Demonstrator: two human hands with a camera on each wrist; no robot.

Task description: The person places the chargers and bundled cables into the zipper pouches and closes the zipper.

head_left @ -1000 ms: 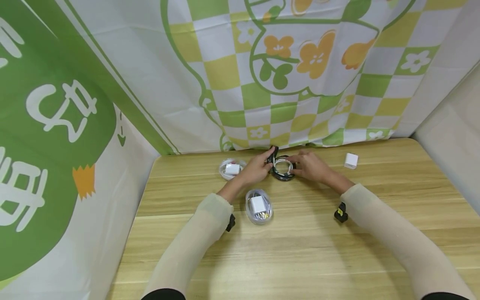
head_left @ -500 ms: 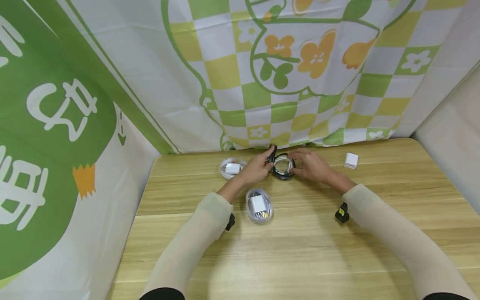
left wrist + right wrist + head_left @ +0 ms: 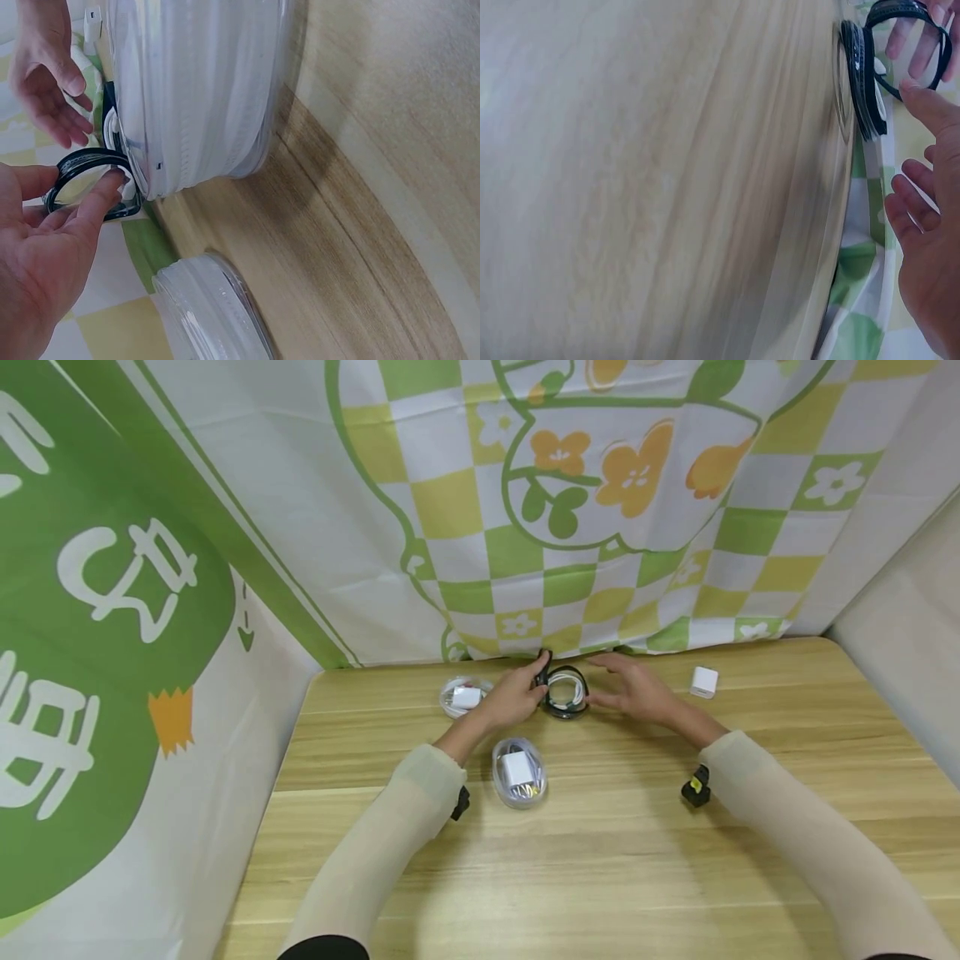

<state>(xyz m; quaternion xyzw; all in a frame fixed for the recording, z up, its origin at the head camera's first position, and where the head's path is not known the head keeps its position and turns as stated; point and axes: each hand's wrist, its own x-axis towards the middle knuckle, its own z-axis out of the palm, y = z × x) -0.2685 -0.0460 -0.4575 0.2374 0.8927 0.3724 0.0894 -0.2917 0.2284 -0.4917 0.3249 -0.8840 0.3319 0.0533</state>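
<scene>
A small round clear case with a black zippered rim (image 3: 567, 713) lies unzipped at the table's back edge. Coiled inside it is a white cable (image 3: 577, 695). My left hand (image 3: 514, 694) pinches the case's raised lid (image 3: 543, 670) between thumb and fingers, holding it upright; the left wrist view shows the black-edged lid (image 3: 91, 155) in those fingers. My right hand (image 3: 637, 690) hovers just right of the case, fingers apart and holding nothing. In the right wrist view, the right hand (image 3: 939, 187) has its thumb close to the lid; whether they touch I cannot tell.
Two clear cases with white zippers, one at back left (image 3: 467, 697) and one nearer (image 3: 519, 773), each hold a white plug adapter and cable. A white adapter (image 3: 703, 682) stands at the right. A patterned curtain (image 3: 517, 552) hangs along the table's back edge.
My right hand has drawn away from the coiled cable to the right, and its fingers have spread. The left hand still grips the lid in the same place.
</scene>
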